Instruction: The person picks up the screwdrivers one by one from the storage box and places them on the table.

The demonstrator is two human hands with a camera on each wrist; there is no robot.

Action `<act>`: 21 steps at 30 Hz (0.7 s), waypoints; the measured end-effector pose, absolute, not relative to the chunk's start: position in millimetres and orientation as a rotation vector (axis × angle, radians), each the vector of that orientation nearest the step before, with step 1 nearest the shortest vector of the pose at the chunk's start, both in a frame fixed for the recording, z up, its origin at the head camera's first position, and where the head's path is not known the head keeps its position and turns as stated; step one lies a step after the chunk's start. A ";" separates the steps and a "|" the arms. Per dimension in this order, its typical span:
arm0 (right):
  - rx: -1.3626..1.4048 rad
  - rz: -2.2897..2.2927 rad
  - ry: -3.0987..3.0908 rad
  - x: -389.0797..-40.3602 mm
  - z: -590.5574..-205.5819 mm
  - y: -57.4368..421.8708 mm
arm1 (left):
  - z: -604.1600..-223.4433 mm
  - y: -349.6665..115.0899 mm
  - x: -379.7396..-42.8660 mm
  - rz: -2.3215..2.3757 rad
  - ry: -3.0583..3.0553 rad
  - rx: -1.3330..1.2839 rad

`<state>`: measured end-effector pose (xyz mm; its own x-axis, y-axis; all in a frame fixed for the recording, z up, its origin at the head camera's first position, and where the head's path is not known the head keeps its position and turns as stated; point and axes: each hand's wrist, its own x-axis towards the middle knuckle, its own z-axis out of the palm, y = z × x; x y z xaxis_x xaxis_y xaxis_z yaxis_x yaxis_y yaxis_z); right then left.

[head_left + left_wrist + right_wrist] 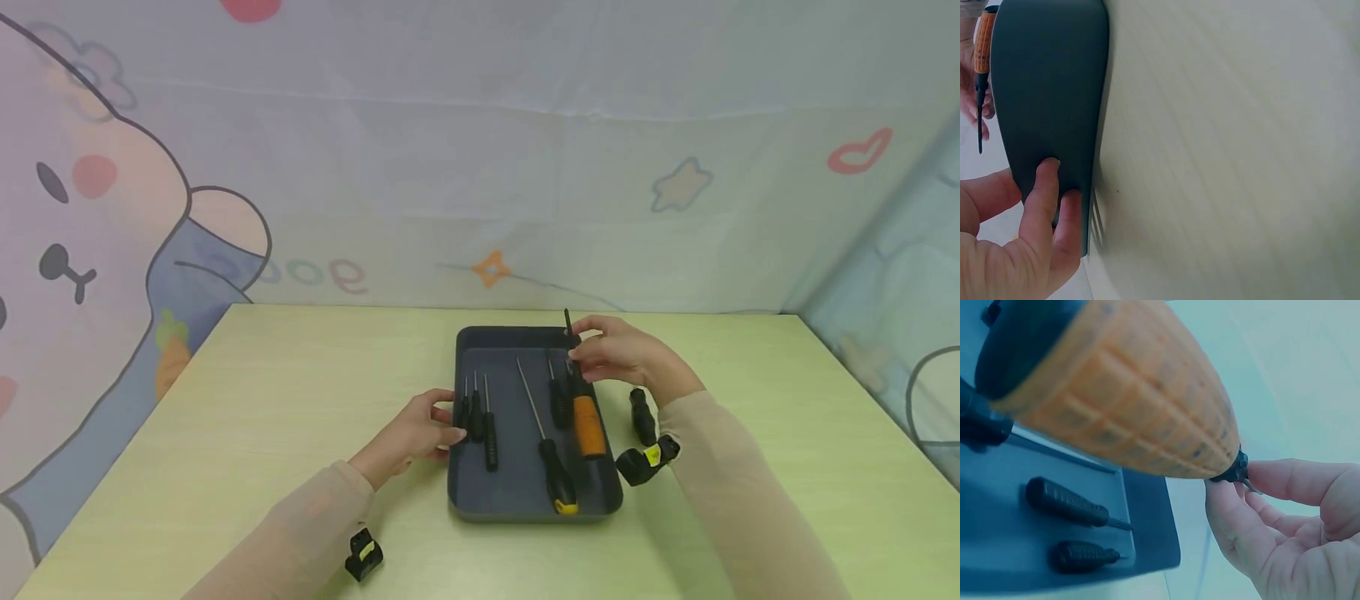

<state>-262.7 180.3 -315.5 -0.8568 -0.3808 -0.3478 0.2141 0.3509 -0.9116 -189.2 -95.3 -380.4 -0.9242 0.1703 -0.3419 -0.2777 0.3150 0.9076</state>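
My right hand (pixel 624 352) pinches a screwdriver (pixel 589 427) with an orange handle by its black collar, over the right side of a dark grey tray (pixel 513 492). Its tip points up and away, and the ribbed orange handle hangs toward me; it fills much of the right wrist view. My left hand (pixel 422 427) grips the tray's left edge, thumb at the rim and fingers on the outer wall (pixel 1054 81). In the tray lie several slim black screwdrivers (pixel 491 442), a longer black-and-yellow screwdriver (pixel 557 473) and a short black one (pixel 558 402).
On the pale table (pixel 300 375), just right of the tray, lies a short black screwdriver (pixel 642 415), partly beside my right sleeve (pixel 720 467). A printed cloth (pixel 480 167) hangs behind the table's far edge. Small black cameras (pixel 364 555) sit at both wrists.
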 end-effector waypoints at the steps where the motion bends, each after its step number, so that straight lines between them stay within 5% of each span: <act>1: -0.145 -1.537 2.105 -262.8 -315.2 182.1 | -380.3 -95.2 -189.3 1.641 2.212 -0.095; 21: -0.135 -1.593 2.077 -260.4 -312.6 215.4 | -382.5 -93.9 -192.1 1.658 2.202 -0.077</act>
<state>-260.4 215.4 -312.6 -0.8625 -0.3786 -0.3356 0.2262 0.3049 -0.9251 -192.1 -93.9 -382.5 -0.9256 0.1826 -0.3315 -0.2681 0.3019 0.9149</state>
